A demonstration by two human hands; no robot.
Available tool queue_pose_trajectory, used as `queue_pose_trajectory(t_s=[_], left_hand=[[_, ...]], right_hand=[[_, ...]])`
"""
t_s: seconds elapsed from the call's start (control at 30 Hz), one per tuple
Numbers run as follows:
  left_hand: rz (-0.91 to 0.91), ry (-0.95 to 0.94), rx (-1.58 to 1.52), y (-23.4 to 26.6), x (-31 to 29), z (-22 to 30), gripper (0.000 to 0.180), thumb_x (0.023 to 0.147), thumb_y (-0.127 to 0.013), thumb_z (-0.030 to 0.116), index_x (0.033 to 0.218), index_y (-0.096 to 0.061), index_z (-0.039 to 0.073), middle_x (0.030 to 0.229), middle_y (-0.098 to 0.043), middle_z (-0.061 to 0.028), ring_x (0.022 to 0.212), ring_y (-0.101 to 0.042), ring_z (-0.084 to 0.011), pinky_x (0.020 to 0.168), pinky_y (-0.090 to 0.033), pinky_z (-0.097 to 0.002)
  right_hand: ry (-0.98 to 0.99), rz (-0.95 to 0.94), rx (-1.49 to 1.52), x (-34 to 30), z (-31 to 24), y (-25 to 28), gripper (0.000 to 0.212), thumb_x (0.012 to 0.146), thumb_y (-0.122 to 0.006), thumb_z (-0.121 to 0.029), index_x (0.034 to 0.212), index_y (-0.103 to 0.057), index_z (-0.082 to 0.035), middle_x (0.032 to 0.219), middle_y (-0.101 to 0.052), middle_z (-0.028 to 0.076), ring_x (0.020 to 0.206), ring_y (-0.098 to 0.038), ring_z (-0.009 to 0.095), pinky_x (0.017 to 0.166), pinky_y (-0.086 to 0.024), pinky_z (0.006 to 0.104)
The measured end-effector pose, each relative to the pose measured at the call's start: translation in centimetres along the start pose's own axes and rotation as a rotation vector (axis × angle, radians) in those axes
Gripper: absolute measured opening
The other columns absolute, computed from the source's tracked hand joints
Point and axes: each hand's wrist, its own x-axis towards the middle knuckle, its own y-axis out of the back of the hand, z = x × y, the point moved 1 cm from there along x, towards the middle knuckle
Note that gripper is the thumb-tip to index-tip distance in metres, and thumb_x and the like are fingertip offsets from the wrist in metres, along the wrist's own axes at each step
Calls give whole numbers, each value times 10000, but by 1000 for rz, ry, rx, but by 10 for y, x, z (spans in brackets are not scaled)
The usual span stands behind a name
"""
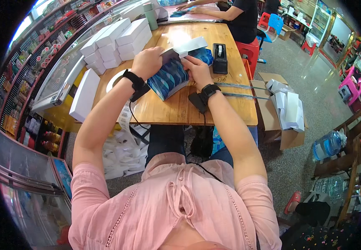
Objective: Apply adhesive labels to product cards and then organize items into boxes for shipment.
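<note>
Over the wooden table (180, 112), my left hand (148, 62) and my right hand (197, 71) grip a small white carton (195, 43) from either side. Its flap stands out towards the far right. The fingers of both hands are closed on the carton's edges, with some fingertips hidden behind it. Just below and between the hands are blue patterned packets (168, 81), partly covered by the carton. Another blue packet (203, 55) shows past my right hand. Beside that lies a black tape dispenser (220, 58).
White boxes (118, 39) are stacked at the table's far left, with one long white box (84, 95) nearer me. A label roll (118, 79) trails its strip to the floor. Thin strips (239, 86) cross the right edge, near a cardboard box (268, 112). A co-worker (243, 21) sits beyond.
</note>
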Motion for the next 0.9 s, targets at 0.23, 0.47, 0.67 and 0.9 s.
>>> queue_pose_trajectory(t_s=[0.23, 0.47, 0.67, 0.9], left_hand=[[-6, -2, -44, -14, -14, 3, 272, 981, -536, 194, 1116, -739, 75, 1026, -764, -209, 989, -726, -411, 880, -573, -510], [-192, 151, -33, 5, -5, 13, 297, 946, -612, 237, 1158, -712, 55, 1071, -768, -199, 1028, -737, -394, 870, -581, -493], [-220, 151, 38, -4, 24, 44, 360, 894, -618, 166, 1215, -692, 20, 1183, -739, -236, 1127, -706, -414, 945, -569, -492], [-236, 177, 152, -35, 54, 19, 296, 918, -618, 203, 1096, -765, 18, 1158, -751, -258, 1086, -745, -380, 884, -606, -493]], right_hand=[[-17, 83, 42, -2, -5, 2, 364, 988, -782, -278, 1299, -760, -91, 973, -746, -11, 617, -535, 48, 496, -413, 229], [15, 52, -43, -5, -8, -3, 386, 970, -794, -315, 1296, -779, -109, 965, -743, -27, 625, -543, 55, 506, -405, 233], [4, -27, -84, -9, -10, -4, 490, 1014, -727, -387, 1420, -693, -115, 1020, -736, -15, 637, -553, 70, 517, -409, 237], [14, -88, -93, -6, -7, -5, 475, 1033, -691, -414, 1368, -718, -79, 998, -736, 7, 672, -605, 88, 543, -466, 257]])
